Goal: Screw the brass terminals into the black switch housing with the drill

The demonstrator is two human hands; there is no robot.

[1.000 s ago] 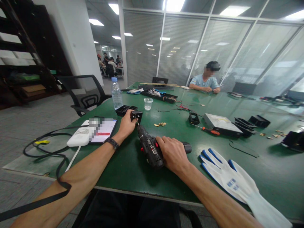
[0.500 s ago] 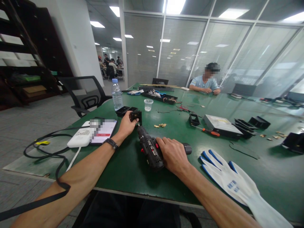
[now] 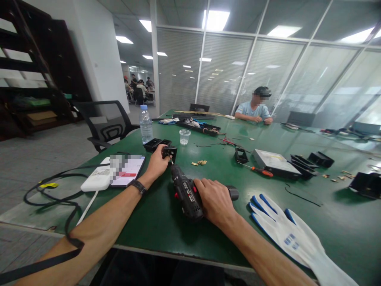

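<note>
green table (image 3: 166, 214) bears a water bottle (image 3: 145, 124), plastic cup (image 3: 185, 136), screwdriver (image 3: 258, 170), white glove (image 3: 293, 237).

An office used as an assembly room: glass partitions (image 3: 226, 75) and ceiling lights (image 3: 216, 18) beyond the hands, an office chair (image 3: 104, 123) to their left, a parts-strewn green table (image 3: 166, 214) beneath them.

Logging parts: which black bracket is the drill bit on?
The small black bracket pinched in the left hand; the others lie untouched on the table.
</note>
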